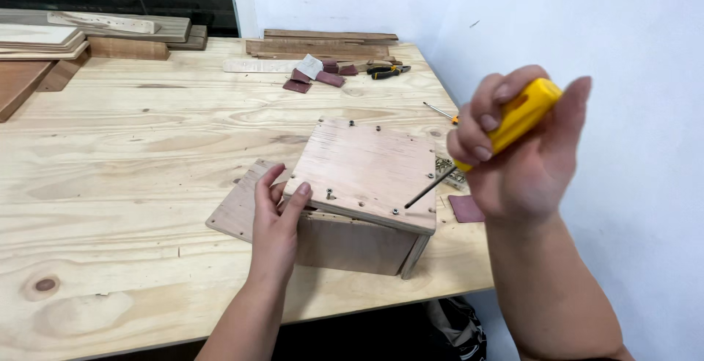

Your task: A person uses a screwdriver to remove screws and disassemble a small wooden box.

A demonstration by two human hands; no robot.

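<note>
A small plywood box (363, 174) stands near the front right corner of the pale wooden workbench (147, 155), with several screws along the edges of its top panel. My left hand (277, 221) grips the box's near left corner, thumb on top. My right hand (513, 148) holds a yellow-handled screwdriver (522, 115) raised and tilted; its dark shaft points down-left, and the tip rests near a screw by the top panel's front right edge.
A flat plywood sheet (238, 207) lies under the box's left side. Sandpaper pieces (315, 76), pliers (389, 72) and wood offcuts (323, 42) lie at the back. Planks (44, 42) are stacked back left. A second small screwdriver (440, 111) lies by the white wall. A dark bag (458, 328) sits under the bench.
</note>
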